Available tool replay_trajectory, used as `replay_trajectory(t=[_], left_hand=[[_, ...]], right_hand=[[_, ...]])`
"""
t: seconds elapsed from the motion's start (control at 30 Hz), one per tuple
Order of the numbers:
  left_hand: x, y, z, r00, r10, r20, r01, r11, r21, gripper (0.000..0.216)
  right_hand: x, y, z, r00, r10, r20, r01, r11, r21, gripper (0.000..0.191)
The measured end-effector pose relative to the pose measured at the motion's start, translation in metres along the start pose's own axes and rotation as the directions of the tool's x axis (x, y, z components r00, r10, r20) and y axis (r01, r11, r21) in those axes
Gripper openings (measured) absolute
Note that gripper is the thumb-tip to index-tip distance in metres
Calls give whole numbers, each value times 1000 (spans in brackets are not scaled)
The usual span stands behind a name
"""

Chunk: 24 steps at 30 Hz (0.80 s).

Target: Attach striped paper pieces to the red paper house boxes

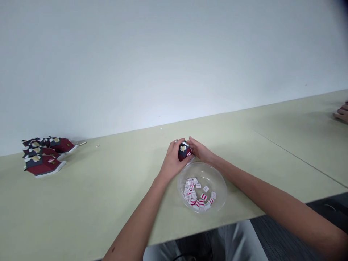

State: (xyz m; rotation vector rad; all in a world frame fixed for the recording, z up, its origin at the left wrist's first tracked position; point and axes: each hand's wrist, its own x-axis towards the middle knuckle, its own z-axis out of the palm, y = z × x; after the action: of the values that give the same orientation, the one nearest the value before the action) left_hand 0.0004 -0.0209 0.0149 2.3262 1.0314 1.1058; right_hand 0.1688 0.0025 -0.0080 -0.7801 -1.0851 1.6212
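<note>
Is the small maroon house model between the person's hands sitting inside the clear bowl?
No, the house model is held between the left hand and right hand, just beyond the rim of the clear bowl.

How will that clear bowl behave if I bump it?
The clear bowl looks thin-walled, so probably light and easily shoved. Its rounded sides may let it rock or tip. The loose paper pieces inside would probably slide.

The left hand (172, 162) and right hand (199, 150) grip a small maroon-and-navy model house (185, 151) from either side, just above a clear plastic bowl (217, 177) holding red-and-white striped paper pieces (195, 194). More model houses (45, 156) lie in a cluster far left on the surface (108, 203). Another person's hand (342, 113) rests at the far right.
</note>
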Motion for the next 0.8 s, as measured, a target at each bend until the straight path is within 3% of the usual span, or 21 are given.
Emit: replay_trajectory(t=[0.1, 0.2, 0.27, 0.47, 0.67, 0.8], left_hand=[[-1, -2, -1, 1000, -21, -1, 21, 999, -29, 73], [-2, -3, -4, 999, -24, 26, 26, 997, -75, 81], [-2, -4, -6, 999, -9, 49, 12, 997, -77, 81], [-1, -6, -7, 998, 24, 63, -22, 999, -35, 76], [-3, -6, -6, 998, 25, 60, -24, 1000, -16, 75], [-3, -4, -7, 997, 19, 69, -18, 1000, -15, 75]], right_hand=[[-6, -6, 0, 990, -139, -13, 135, 977, -167, 49], [-13, -15, 2, 940, -332, 78, 336, 864, -376, 42], [-16, -18, 2, 916, -388, 99, 390, 806, -445, 40], [-14, -16, 1, 918, -390, 75, 383, 817, -430, 38], [-15, -20, 1, 971, -234, 56, 239, 919, -312, 41], [-14, -20, -3, 945, -317, 81, 318, 830, -459, 44]])
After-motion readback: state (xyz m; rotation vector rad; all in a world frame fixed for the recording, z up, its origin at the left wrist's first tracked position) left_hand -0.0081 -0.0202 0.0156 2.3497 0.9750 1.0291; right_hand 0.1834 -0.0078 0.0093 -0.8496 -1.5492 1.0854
